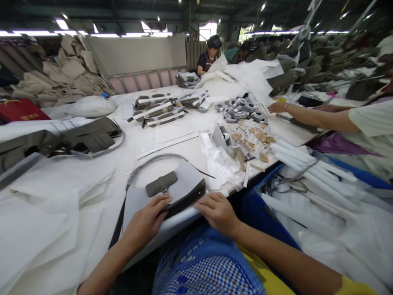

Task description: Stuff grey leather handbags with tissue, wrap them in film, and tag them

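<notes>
An olive-grey handbag lies at the table's front edge, its strap arched away behind it. A sheet of white paper lies under and around the bag, and a pale sheet covers much of its front. The tabbed flap piece with a small metal clasp lies over that sheet. My left hand grips the bag's near edge just below the clasp, fingers closed. At the bag's right end, my right hand has its fingers closed on the rolled near edge of the white paper.
White paper sheets spread at the left, below more olive bags. Wrapped straps, tape rolls and scraps sit further back. A blue bin holds white tubes at right. A co-worker's arm reaches in.
</notes>
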The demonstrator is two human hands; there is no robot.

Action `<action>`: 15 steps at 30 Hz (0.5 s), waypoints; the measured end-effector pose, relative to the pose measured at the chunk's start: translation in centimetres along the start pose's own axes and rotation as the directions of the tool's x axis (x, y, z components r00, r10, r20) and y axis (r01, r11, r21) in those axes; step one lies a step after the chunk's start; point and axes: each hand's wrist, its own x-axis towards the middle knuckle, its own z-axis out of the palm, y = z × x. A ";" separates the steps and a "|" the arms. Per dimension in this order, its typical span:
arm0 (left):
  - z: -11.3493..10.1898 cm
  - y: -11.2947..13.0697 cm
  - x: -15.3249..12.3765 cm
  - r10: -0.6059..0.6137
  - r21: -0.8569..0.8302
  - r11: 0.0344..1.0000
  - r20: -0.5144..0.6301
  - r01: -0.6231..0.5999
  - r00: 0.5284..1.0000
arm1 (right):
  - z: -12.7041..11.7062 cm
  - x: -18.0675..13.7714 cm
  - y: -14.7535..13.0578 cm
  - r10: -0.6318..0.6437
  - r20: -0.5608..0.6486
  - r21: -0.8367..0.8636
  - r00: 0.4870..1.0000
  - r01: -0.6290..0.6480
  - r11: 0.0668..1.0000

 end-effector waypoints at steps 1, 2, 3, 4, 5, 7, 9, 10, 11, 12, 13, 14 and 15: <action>-0.1 0.2 -0.1 0.003 0.006 1.000 -0.002 -0.003 1.000 | 1.0 0.6 -0.2 -0.013 -0.039 -0.016 0.999 0.012 1.000; 0.0 0.3 -0.2 0.006 0.014 1.000 -0.008 -0.006 1.000 | 1.9 1.1 -0.5 -0.026 -0.074 -0.027 0.997 0.024 0.999; 0.1 0.4 -0.3 0.009 0.023 1.000 -0.017 -0.008 1.000 | 2.7 1.6 -0.7 -0.043 -0.109 -0.035 0.993 0.039 0.999; 0.2 0.5 -0.4 0.009 0.032 0.999 -0.031 -0.008 0.999 | 3.5 2.0 -0.8 -0.059 -0.143 -0.037 0.988 0.054 0.998; 0.5 0.6 -0.5 0.009 0.042 0.999 -0.047 -0.007 0.999 | 4.2 2.3 -1.0 -0.074 -0.176 -0.035 0.982 0.069 0.997; 1.1 0.4 -0.6 0.005 0.067 0.998 -0.087 0.000 0.996 | 5.3 2.6 -1.0 -0.092 -0.227 -0.019 0.970 0.090 0.996; 2.0 -0.1 -0.6 0.021 0.104 0.995 -0.138 -0.007 0.990 | 5.9 2.6 -0.9 -0.095 -0.246 0.007 0.965 0.100 0.995; 2.5 -0.5 -0.7 0.044 0.126 0.992 -0.165 -0.023 0.985 | 5.9 2.4 -0.8 -0.101 -0.241 0.021 0.965 0.109 0.994; 3.0 -0.8 -0.9 0.072 0.148 0.988 -0.193 -0.044 0.979 | 5.8 2.3 -0.7 -0.119 -0.231 0.031 0.966 0.129 0.991; 3.5 -1.1 -1.1 0.108 0.168 0.983 -0.217 -0.072 0.970 | 5.4 2.2 -0.6 -0.152 -0.222 0.034 0.963 0.163 0.986; 3.9 -1.3 -1.3 0.151 0.186 0.977 -0.248 -0.106 0.957 | 4.8 2.1 -0.4 -0.199 -0.215 0.021 0.956 0.208 0.978; 4.3 -1.5 -1.5 0.178 0.195 0.972 -0.266 -0.128 0.947 | 4.1 2.1 -0.3 -0.252 -0.204 -0.012 0.946 0.255 0.967; 4.7 -1.7 -1.5 0.218 0.194 0.967 -0.283 -0.166 0.934 | 3.2 2.2 -0.2 -0.299 -0.189 -0.066 0.936 0.291 0.954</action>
